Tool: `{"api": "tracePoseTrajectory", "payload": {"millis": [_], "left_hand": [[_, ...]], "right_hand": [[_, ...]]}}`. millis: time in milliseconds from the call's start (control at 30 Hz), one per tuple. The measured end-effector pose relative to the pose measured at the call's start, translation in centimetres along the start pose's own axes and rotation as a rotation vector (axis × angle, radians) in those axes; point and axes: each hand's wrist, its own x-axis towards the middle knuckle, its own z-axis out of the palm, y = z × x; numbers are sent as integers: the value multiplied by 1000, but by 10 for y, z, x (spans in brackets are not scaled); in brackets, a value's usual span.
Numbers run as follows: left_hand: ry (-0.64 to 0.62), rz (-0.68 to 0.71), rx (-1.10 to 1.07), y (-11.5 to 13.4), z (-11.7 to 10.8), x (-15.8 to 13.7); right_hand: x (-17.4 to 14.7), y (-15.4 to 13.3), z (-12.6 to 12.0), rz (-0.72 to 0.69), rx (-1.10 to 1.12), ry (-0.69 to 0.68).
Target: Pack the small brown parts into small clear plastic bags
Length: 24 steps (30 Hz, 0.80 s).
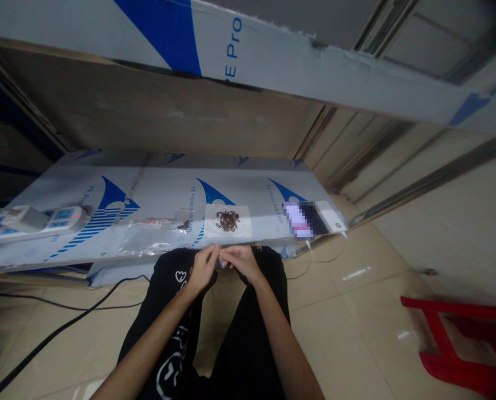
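My left hand (205, 266) and my right hand (241, 260) meet just off the table's front edge, above my knees. Fingers of both are closed in a pinch on a small clear plastic bag (221, 263), mostly covered by the fingertips. Directly beyond them, a white sheet (244, 226) lies on the table (168, 191) with a heap of small dark brown pieces (229, 220) on it. To its left is a larger clear plastic bag (148, 236) lying flat, with a few similar brown pieces (184, 225) at its right end.
A white power strip (66, 219) with a plugged-in adapter sits at the table's left end. On the right lie a phone with a lit screen (298, 219) and a white device (333, 216), both cabled. A shelf edge (272, 61) crosses above. A red stool (443, 339) stands on the floor.
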Motion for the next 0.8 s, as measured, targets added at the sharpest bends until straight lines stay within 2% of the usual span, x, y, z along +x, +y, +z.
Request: {"api": "tracePoseTrajectory", "payload": {"millis": [200,333,433,600,800], "left_hand": [[34,-3,23,-4,-1,1],[30,39,112,-4,-1,0],[21,61,147,-4,-1,0],[2,57,173,-7,0,1],[-42,51,164,-11,5,3]], "right_hand": [[3,-1,6,-23,6,8],[2,-6,9,-38,-36,82],[1,-8,9,-94,-99,147],[2,-3,7,-236,-242,168],[2,-2,3,-288,-334,186]]}}
